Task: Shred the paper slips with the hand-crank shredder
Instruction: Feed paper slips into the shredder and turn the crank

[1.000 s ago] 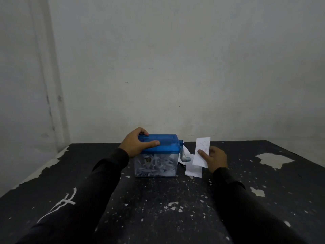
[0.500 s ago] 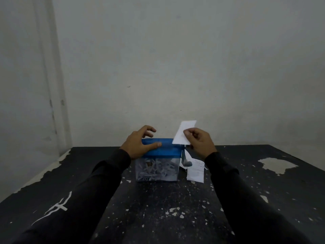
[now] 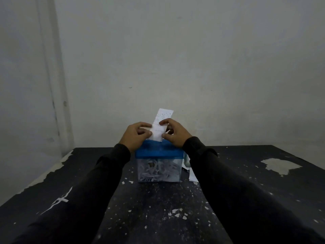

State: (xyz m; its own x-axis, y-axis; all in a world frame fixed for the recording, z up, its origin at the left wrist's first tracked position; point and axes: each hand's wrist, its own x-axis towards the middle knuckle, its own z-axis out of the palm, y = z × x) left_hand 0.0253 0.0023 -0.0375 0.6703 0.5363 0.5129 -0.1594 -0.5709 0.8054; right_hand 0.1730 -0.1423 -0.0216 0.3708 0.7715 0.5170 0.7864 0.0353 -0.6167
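Your left hand [image 3: 135,136] and right hand [image 3: 173,133] both pinch the slip [image 3: 159,128] upright, fingers steadying it over the shredder [image 3: 159,152] beneath.

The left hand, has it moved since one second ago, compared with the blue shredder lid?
Yes. The left hand left the lid's left end and went up and toward the middle, where it now pinches the paper slip above the lid.

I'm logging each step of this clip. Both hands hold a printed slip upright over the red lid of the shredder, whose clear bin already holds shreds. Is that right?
Not quite: the lid is blue, not red, as the head view shows. The rest stands: the left hand and right hand pinch the printed slip upright over the shredder, and its clear bin already holds shreds.
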